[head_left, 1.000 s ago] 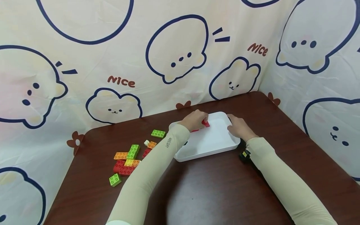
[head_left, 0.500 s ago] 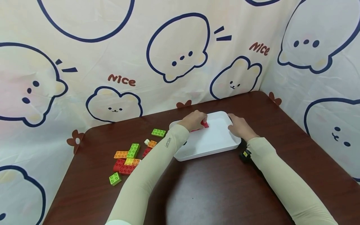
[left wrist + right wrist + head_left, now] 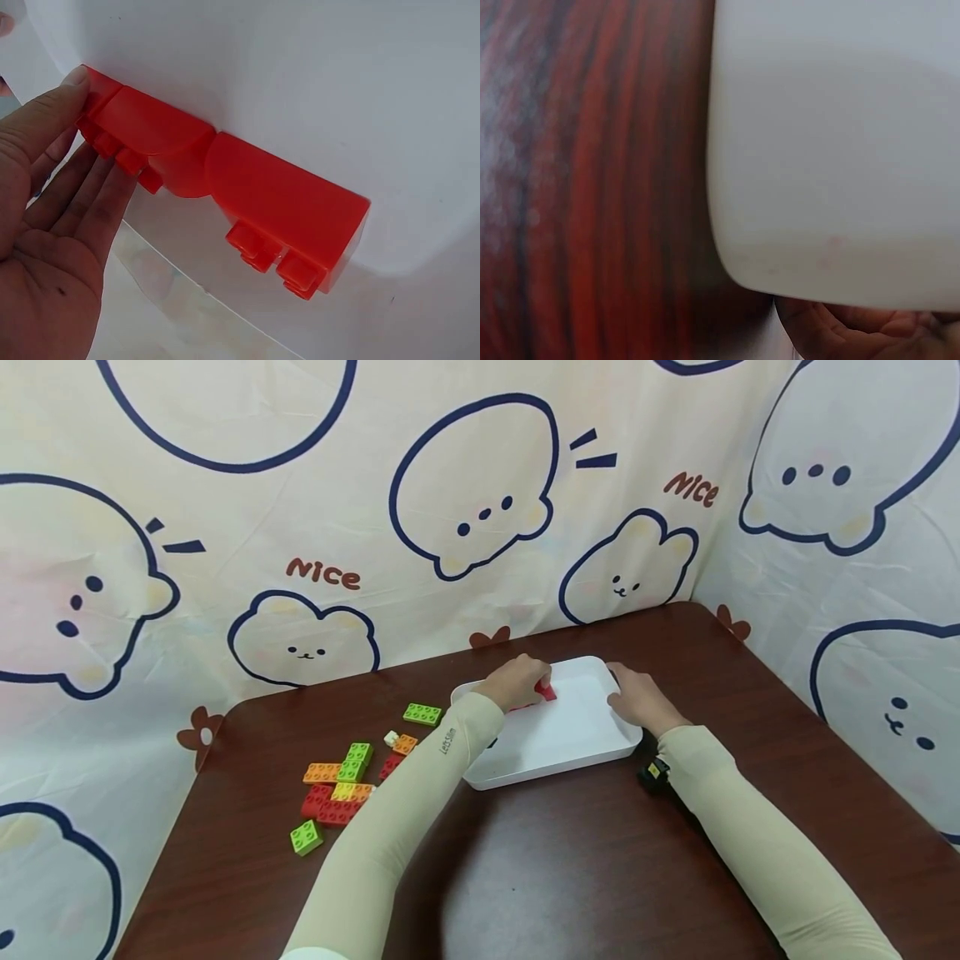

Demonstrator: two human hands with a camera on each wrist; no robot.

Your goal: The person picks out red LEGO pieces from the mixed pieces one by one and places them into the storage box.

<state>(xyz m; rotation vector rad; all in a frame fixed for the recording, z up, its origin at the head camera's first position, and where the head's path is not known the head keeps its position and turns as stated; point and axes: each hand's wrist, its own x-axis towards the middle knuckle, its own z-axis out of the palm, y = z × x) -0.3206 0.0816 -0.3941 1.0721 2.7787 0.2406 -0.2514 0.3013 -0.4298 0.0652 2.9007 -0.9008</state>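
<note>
Nearest the person, two forearms in beige sleeves reach forward over the dark wooden table. A small black object lies on the table just beside the right sleeve, below the wrist.

The right hand rests on the right edge of the white tray; in the right wrist view its fingers curl under the tray's rounded rim, so it grips the tray there, with the wood grain just to the outside of the hand.

The left hand is inside the tray near its far left corner. In the left wrist view its fingers are stretched out straight and lie against one end of a red building-block piece, touching it with the fingertips rather than curling round it. The piece, two long red bricks joined at a rounded middle, lies on its side on the tray floor with its studs facing the palm, and its other end sticks out past the fingers towards the right hand.

Left of the left forearm, well apart from the tray, a loose scatter of green, orange, red and yellow bricks lies on the table, with one green brick farther back.

Behind the table hangs a cream cloth printed with cartoon animals.
</note>
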